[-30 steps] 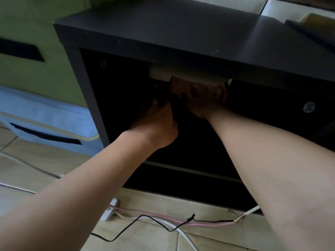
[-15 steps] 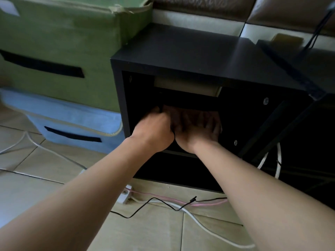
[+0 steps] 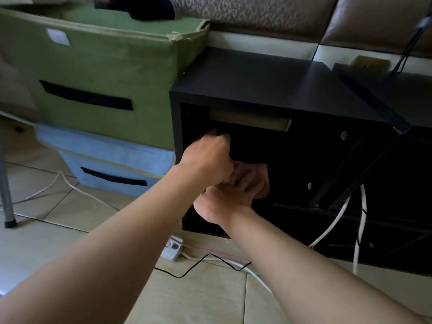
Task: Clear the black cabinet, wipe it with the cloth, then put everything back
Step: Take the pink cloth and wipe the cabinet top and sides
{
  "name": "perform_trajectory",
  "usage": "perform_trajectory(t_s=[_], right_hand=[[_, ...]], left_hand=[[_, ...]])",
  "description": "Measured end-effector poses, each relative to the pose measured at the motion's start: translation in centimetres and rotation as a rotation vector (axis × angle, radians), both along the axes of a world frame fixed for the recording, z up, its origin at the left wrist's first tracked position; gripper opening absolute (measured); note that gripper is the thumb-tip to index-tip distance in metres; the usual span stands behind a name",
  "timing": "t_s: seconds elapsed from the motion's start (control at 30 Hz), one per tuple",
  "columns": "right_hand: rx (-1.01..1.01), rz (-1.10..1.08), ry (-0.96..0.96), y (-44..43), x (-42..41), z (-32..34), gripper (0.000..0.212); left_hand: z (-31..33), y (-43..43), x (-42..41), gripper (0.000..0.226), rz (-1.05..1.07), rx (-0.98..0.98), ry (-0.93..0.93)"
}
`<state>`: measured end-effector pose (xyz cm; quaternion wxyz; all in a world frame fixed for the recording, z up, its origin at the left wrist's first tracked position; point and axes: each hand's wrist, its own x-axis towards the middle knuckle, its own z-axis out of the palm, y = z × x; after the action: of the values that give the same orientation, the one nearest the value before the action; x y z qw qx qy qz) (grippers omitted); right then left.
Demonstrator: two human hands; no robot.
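Note:
The black cabinet [image 3: 257, 85] stands on the tiled floor with its open front facing me. Both of my hands reach into its opening. My left hand [image 3: 208, 157] is curled around the left edge of a dark boxy item [image 3: 252, 143] inside. My right hand [image 3: 233, 197] sits just below, palm up, fingers curled up against the item's underside. A beige strip [image 3: 250, 119] shows along the item's top, under the cabinet's roof. The inside is very dark, so I cannot make out the item's exact shape. No cloth is in view.
A green fabric box [image 3: 105, 66] stacked on a blue one [image 3: 112, 160] stands tight against the cabinet's left side. A white power strip [image 3: 173, 247] and black and pink cables [image 3: 198, 263] lie on the floor in front. White cables [image 3: 334, 225] hang at the right; a metal leg [image 3: 5, 183] stands far left.
My view has pulled back and up from the cabinet. My left hand has risen to the item's upper left edge while my right hand has dropped beneath it, palm up.

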<state>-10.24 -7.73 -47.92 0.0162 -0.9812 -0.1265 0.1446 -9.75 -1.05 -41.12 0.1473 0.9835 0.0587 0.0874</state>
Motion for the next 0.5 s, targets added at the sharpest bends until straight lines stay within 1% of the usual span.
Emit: perform_trajectory(t_s=[0.1, 0.3, 0.4, 0.5], right_hand=[[-0.009, 0.017, -0.008, 0.2, 0.9, -0.2, 0.083], [-0.071, 0.087, -0.008, -0.3, 3.9, 0.6, 0.086], [-0.108, 0.061, -0.063, 0.2, 7.3, -0.1, 0.083], [-0.162, 0.018, -0.185, 1.2, 10.5, -1.5, 0.081]], left_hand=[[-0.2, -0.2, 0.5, 0.032, -0.003, 0.036, -0.013], [-0.5, 0.1, 0.0, 0.041, -0.027, -0.001, -0.053], [-0.9, 0.4, -0.7, 0.041, 0.001, -0.048, -0.067], [-0.8, 0.3, -0.6, 0.043, -0.006, -0.101, -0.083]])
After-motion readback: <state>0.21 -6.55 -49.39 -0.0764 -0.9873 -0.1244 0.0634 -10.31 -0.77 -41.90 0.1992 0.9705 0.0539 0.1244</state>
